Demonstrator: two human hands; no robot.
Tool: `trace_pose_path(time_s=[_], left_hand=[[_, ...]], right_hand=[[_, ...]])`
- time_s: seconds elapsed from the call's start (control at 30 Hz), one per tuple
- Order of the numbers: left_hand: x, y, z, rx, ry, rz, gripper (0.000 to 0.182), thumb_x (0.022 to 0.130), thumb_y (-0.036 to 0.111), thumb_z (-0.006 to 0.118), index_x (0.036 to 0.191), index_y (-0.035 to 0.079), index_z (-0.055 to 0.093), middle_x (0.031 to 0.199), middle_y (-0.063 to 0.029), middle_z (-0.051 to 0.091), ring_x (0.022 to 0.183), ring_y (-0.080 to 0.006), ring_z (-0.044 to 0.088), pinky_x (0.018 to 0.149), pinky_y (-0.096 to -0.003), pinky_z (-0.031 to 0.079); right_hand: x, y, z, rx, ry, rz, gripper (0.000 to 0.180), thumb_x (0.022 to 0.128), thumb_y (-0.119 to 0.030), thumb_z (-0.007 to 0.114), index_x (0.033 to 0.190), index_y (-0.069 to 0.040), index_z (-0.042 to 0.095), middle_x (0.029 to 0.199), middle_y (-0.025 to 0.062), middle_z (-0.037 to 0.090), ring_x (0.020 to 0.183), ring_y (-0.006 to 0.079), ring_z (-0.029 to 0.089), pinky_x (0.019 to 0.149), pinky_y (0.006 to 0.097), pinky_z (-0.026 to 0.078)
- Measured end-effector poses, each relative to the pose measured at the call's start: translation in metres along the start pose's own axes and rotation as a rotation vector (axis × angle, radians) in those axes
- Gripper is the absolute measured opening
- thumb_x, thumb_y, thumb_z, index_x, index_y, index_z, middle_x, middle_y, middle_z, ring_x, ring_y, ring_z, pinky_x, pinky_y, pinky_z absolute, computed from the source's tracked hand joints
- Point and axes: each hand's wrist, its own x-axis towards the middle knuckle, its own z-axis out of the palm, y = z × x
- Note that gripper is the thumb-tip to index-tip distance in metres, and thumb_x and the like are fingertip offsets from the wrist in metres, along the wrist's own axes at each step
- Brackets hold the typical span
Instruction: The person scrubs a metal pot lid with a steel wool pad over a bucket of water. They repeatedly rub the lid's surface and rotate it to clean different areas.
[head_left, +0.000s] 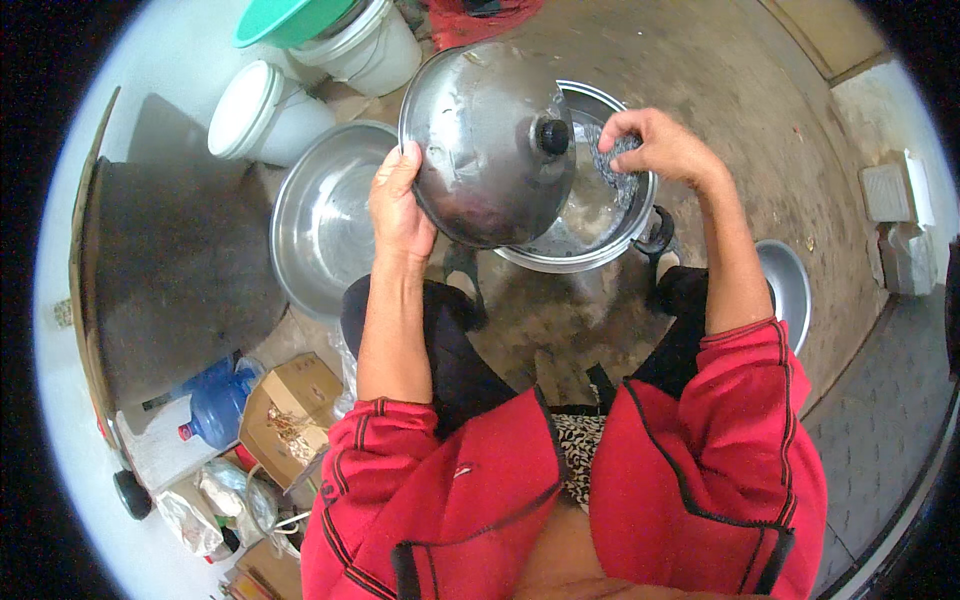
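My left hand grips the left rim of a domed metal pot lid, thumb on the outer face. The lid is tilted, and its black knob faces right. Beneath and behind it, a metal pot with a black side handle stands on the floor between my feet. Cloudy water lies in the pot, partly hidden by the lid. My right hand is over the pot's right side, thumb and fingers pinching a grey mesh scourer that hangs down inside.
A wide metal basin sits left of the pot; another metal bowl is by my right arm. White buckets and a green basin stand upper left. A blue water jug and a cardboard box lie lower left.
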Motion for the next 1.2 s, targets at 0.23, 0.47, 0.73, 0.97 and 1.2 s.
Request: trace_pose_path(time_s=[0.23,0.47,0.73,0.97,1.2], left_hand=[[0.001,-0.013,0.012,0.086,0.011,-0.026,0.027,0.104,0.021,0.062,0.118,-0.002,0.065,0.111,-0.0104,0.072,0.098,-0.0205,0.069,0.092,-0.0371,0.055],[0.006,-0.020,0.016,0.135,0.091,-0.033,0.034,0.107,0.023,0.057,0.128,-0.003,0.062,0.123,-0.0129,0.070,0.110,-0.0246,0.067,0.102,-0.0414,0.052],[0.009,-0.027,0.005,0.144,0.183,0.027,0.033,0.107,0.022,0.055,0.125,-0.005,0.063,0.120,-0.0132,0.071,0.108,-0.0244,0.068,0.099,-0.0410,0.053],[-0.002,-0.025,0.026,0.250,0.217,0.094,0.022,0.105,0.021,0.061,0.112,0.001,0.068,0.106,-0.0053,0.071,0.096,-0.0165,0.066,0.091,-0.0349,0.054],[0.004,-0.029,0.009,0.186,0.121,0.065,0.025,0.106,0.022,0.059,0.116,0.000,0.067,0.110,-0.0083,0.072,0.096,-0.0190,0.068,0.090,-0.0362,0.056]], right_hand=[[-0.002,-0.066,0.014,0.227,0.422,-0.393,0.031,0.080,-0.019,0.079,0.108,-0.006,0.074,0.104,0.0054,0.074,0.101,0.0179,0.068,0.093,0.0345,0.053],[0.007,-0.068,0.082,-0.143,0.523,-0.611,0.060,0.076,-0.002,0.080,0.132,-0.018,0.067,0.145,0.0160,0.057,0.133,0.0376,0.055,0.112,0.0445,0.046],[0.031,-0.052,0.082,-0.141,0.806,-0.382,0.047,0.081,0.002,0.070,0.125,-0.017,0.070,0.129,0.0229,0.062,0.117,0.0409,0.064,0.100,0.0466,0.053],[0.046,-0.049,0.080,-0.183,0.928,-0.396,0.042,0.083,0.001,0.064,0.121,-0.016,0.072,0.121,0.0242,0.064,0.114,0.0431,0.063,0.099,0.0485,0.053],[0.014,-0.087,0.121,-0.264,0.804,-0.629,0.037,0.085,-0.005,0.059,0.119,-0.012,0.072,0.123,0.0220,0.065,0.113,0.0415,0.063,0.100,0.0474,0.051]])
